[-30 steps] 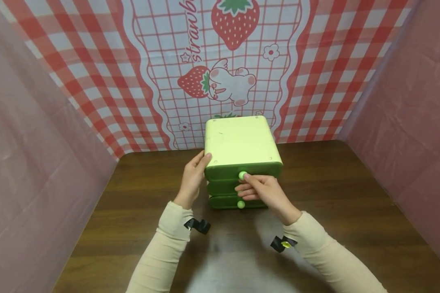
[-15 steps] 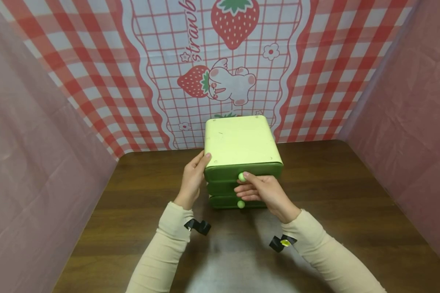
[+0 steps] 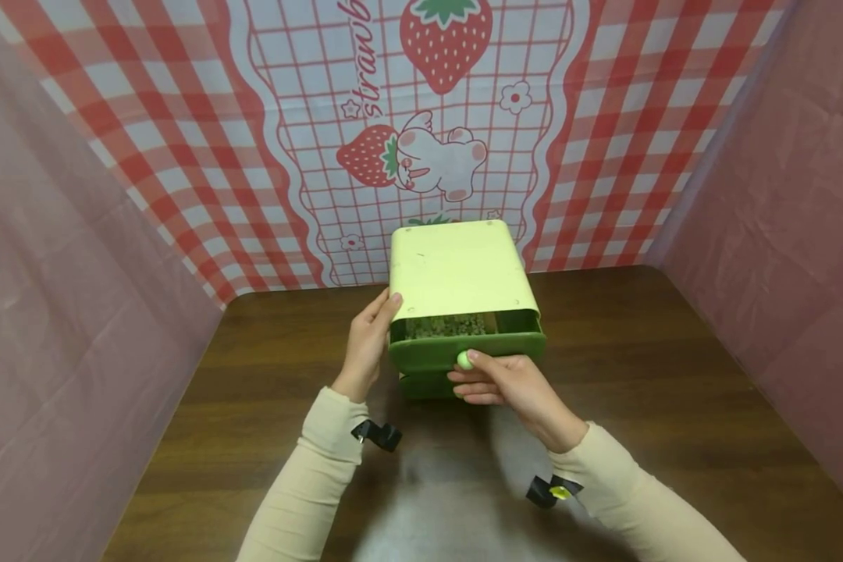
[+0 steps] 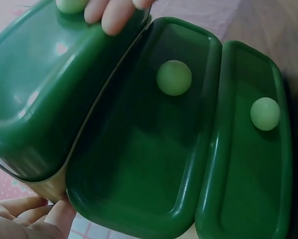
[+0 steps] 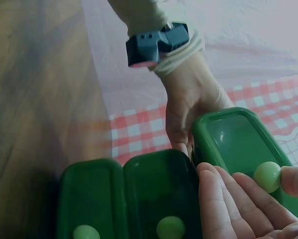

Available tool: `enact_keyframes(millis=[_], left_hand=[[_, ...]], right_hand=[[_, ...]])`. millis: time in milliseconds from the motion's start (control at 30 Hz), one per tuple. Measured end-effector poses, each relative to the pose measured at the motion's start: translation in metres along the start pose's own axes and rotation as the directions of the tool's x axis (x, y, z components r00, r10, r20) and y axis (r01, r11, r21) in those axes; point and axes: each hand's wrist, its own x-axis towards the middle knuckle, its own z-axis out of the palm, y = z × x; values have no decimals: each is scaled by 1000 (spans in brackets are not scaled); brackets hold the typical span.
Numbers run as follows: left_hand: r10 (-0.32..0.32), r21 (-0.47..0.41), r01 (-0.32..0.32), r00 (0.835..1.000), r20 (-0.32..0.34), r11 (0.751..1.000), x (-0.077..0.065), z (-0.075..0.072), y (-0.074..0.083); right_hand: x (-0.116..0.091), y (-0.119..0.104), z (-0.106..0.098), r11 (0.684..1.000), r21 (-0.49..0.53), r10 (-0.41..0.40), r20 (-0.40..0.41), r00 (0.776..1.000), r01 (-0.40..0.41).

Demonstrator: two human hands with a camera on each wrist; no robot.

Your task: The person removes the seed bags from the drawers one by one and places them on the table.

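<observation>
A small cabinet (image 3: pixel 460 269) with a pale yellow-green top and three green drawers stands on the table. My left hand (image 3: pixel 368 336) grips its left side, thumb at the top edge. With thumb and fingers, my right hand (image 3: pixel 516 386) pinches the round light-green knob (image 3: pixel 465 360) of the top drawer (image 3: pixel 421 355), which is pulled partway out. Inside it shows a speckled greenish content (image 3: pixel 449 325) with a brownish strip at its right; the rest is hidden under the top. In the left wrist view the middle drawer (image 4: pixel 134 149) and bottom drawer (image 4: pixel 253 164) are closed, each with a knob.
The dark wooden table (image 3: pixel 639 375) extends around the cabinet. Behind it hangs a red-and-white checked cloth (image 3: pixel 618 156) with strawberry prints. Pink cloth walls (image 3: pixel 766 218) close off both sides. Each wrist wears a black camera, such as the left one's strap camera (image 3: pixel 378 435).
The top drawer, closed one second ago, has slid out toward the person, showing its inside. My right hand has moved back and down with the knob. My left hand stays at the cabinet's side.
</observation>
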Motion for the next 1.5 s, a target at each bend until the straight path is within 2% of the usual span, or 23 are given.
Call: enact_keyframes(millis=[300, 833, 1167, 1500], left_hand=[[8, -29, -7, 1000, 23, 1000, 2, 1, -1], [9, 8, -9, 1000, 16, 1000, 2, 1, -1], [9, 10, -9, 1000, 14, 1000, 2, 1, -2], [5, -5, -5, 1000, 0, 1000, 2, 3, -1]], right_hand=[[-21, 6, 5, 1000, -7, 2, 17, 1000, -2], [-57, 20, 13, 1000, 15, -19, 49, 999, 18], [-63, 32, 14, 999, 33, -6, 44, 999, 4], [-63, 34, 15, 999, 39, -23, 52, 998, 21]])
